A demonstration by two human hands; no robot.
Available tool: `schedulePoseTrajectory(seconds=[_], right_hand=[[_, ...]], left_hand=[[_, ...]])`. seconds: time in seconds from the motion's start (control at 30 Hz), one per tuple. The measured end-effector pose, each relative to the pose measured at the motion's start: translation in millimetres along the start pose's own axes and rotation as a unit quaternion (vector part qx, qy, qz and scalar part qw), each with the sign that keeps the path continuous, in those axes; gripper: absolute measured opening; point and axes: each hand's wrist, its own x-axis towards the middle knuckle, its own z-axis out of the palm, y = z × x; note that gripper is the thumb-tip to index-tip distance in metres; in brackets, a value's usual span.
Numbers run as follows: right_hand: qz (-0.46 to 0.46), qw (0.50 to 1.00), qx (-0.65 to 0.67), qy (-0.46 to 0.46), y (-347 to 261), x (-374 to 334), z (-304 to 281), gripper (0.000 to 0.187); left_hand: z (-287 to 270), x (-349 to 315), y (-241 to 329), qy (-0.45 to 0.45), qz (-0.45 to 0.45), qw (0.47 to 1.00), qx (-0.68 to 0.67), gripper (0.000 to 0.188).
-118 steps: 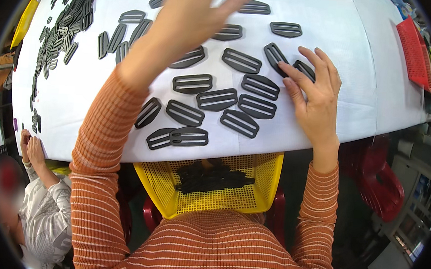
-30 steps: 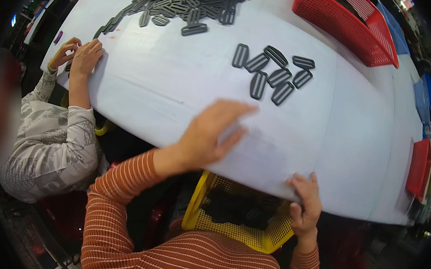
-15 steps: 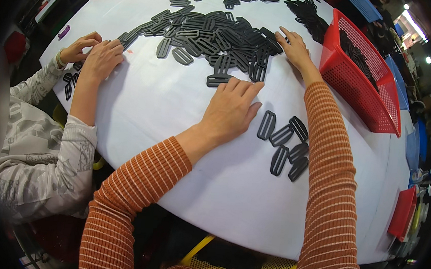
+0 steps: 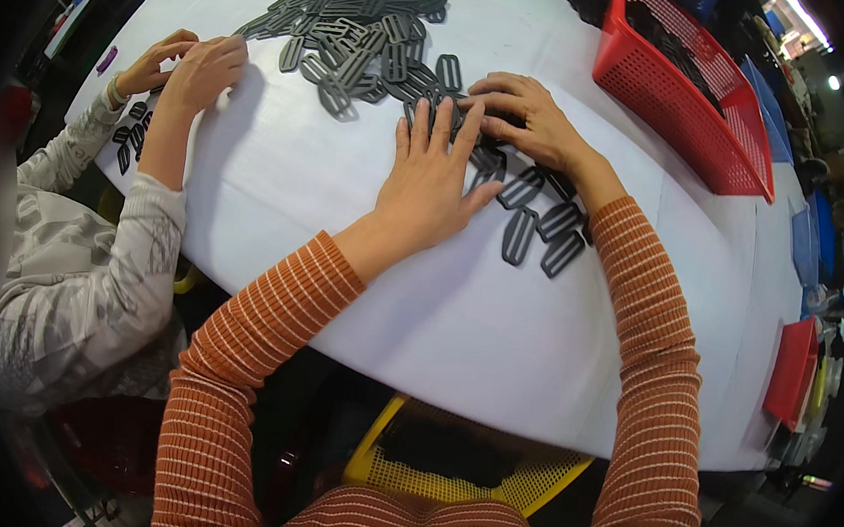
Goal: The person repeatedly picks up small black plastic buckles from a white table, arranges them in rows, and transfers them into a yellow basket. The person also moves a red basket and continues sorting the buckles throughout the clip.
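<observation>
The black plastic slide buckles (image 4: pixel 378 50) lie heaped at the far middle of the white counter (image 4: pixel 458 315), with a small separate cluster (image 4: pixel 537 228) nearer the person. Half a second ago the left hand (image 4: pixel 433 181) lay flat just beside that cluster and the right hand (image 4: pixel 521 114) reached to the heap's far edge; now both meet at the heap's near edge, the left spread flat with fingers on the buckles, the right curled over several, fingers loosely bent, apparently gathering more pieces toward the cluster. A red basket (image 4: pixel 689 86) stands to the right, a yellow mesh basket (image 4: pixel 467 462) sits below the counter edge, and a co-worker's hands (image 4: pixel 186 66) work at the left.
</observation>
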Motion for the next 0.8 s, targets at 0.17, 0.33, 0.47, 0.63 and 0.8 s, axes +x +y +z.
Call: schedulePoseTrajectory(seconds=[0.17, 0.33, 0.47, 0.63, 0.8], right_hand=[[0.028, 0.999, -0.020, 0.009, -40, -104, -26, 0.030], [0.142, 0.990, -0.024, 0.008, -86, -198, -54, 0.021], [0.202, 0.976, -0.068, 0.045, -100, -244, -57, 0.028], [0.214, 0.967, -0.124, 0.061, -137, -244, -43, 0.038], [0.207, 0.966, -0.138, 0.064, -166, -225, -16, 0.040]], left_hand=[[-5, -48, 49, -0.020, 0.040, 0.977, -0.210, 0.066], [-34, -72, 69, 0.004, 0.020, 0.945, -0.327, 0.047], [-31, -88, 70, 0.008, 0.079, 0.985, -0.154, 0.042], [-23, -90, 80, -0.026, 0.164, 0.985, -0.039, 0.039], [-38, -111, 83, -0.085, 0.182, 0.976, -0.078, 0.036]])
